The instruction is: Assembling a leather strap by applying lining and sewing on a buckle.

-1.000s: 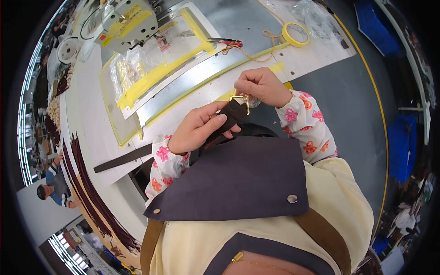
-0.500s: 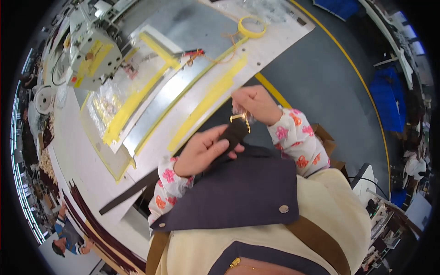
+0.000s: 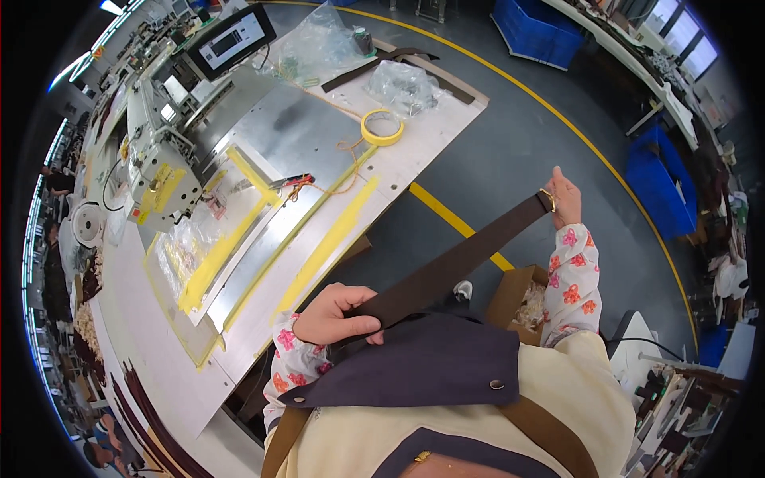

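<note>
While the left hand point(image 3: 339, 315) pinches the brown strap point(image 3: 454, 267) near the body, the right hand point(image 3: 564, 197) grips its gold buckle point(image 3: 548, 196) end, the strap stretched taut between them, slanting up to the right.

Tape roll point(image 3: 382, 127) lies on the table point(image 3: 446, 119), right of the sewing machine point(image 3: 163, 163).
</note>
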A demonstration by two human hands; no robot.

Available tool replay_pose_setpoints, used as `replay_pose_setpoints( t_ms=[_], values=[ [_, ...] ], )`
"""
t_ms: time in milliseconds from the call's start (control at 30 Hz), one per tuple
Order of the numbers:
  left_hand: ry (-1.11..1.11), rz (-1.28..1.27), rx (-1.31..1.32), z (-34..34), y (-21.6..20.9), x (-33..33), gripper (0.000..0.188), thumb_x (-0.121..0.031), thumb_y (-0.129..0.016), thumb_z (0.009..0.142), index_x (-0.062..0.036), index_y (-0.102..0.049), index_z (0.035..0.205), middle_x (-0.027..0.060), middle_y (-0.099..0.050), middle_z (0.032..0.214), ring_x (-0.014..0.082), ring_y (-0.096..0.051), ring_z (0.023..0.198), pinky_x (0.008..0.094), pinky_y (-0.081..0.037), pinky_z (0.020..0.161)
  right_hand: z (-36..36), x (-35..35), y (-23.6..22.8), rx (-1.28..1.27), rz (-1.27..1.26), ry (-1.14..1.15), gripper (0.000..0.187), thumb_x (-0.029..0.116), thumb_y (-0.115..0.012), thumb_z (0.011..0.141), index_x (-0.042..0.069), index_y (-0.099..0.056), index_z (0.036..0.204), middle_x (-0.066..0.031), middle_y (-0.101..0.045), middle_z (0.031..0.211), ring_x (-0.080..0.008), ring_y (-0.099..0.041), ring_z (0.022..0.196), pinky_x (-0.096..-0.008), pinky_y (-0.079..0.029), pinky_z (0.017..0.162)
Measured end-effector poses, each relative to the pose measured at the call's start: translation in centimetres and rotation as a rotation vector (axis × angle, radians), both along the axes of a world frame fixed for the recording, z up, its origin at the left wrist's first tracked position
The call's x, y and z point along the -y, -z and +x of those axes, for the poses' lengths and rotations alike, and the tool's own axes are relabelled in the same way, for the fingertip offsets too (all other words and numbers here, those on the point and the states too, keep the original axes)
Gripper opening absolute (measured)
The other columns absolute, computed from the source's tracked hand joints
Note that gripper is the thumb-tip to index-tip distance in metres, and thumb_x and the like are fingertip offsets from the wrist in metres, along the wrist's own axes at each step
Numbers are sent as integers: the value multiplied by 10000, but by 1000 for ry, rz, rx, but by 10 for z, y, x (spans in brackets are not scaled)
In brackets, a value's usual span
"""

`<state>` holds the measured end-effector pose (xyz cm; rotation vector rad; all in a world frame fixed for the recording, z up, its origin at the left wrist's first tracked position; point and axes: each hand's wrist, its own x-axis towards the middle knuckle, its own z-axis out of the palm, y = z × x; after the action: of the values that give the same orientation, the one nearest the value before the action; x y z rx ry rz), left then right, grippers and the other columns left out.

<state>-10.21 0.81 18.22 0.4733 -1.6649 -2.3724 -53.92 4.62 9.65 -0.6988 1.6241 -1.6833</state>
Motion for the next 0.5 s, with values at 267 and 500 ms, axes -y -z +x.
replay_pose_setpoints(
  t_ms=[267,500],
  values=[
    [-145,147,-322,-136,28,38,338,-89,-661,732,68,-525,999,116,-616,735,149,-594,621,254,-481,569,-182,-84,39,204,-73,445,367,350,-556,845,85,-491,600,23,-461,570,-68,-430,515,-216,-344,495],
    [122,126,-295,-290,24,64,331,-56,-498,857,50,-448,1167,110,-589,962,136,-579,795,269,-467,728,-251,-129,88,-567,455,190,337,290,-566,834,-13,-597,690,-14,-556,619,-70,-473,541,-232,-395,524]
  ],
)
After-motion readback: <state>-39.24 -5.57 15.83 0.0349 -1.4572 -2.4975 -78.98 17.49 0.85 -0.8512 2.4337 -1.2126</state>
